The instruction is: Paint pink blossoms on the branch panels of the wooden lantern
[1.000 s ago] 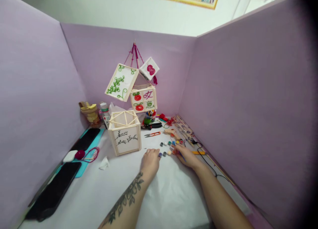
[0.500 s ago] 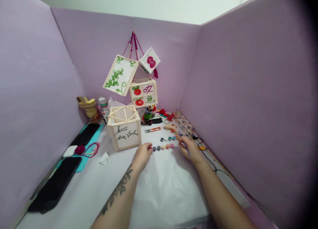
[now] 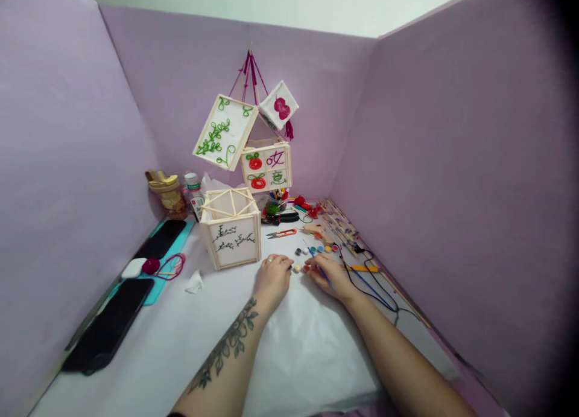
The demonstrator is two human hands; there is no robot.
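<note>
My left hand (image 3: 274, 279) is closed on the left end of the front strip of small paint pots (image 3: 297, 269), its fingers covering part of it. My right hand (image 3: 332, 277) holds a thin blue paintbrush (image 3: 320, 266), slanting up and left. Its fingertips also touch the right side of that strip, by an orange-red pot. Just behind lies a second row of paint pots (image 3: 313, 250) in several colours. To the left stands a wood-framed paper lantern (image 3: 235, 245), its front panel painted with dark branches.
Decorated lanterns (image 3: 225, 132) hang at the back. Orange-handled snips (image 3: 282, 233), pliers (image 3: 283, 218) and a glue gun (image 3: 318, 230) lie behind the paints. A black cable (image 3: 368, 284) runs along the right. Phones (image 3: 118, 325), yarn (image 3: 151, 266) and crumpled tissue (image 3: 194, 282) lie left.
My left hand has moved right over the front paint strip. My right hand has come left and inward with the brush, its fingers now at the strip. The view has shifted slightly.
</note>
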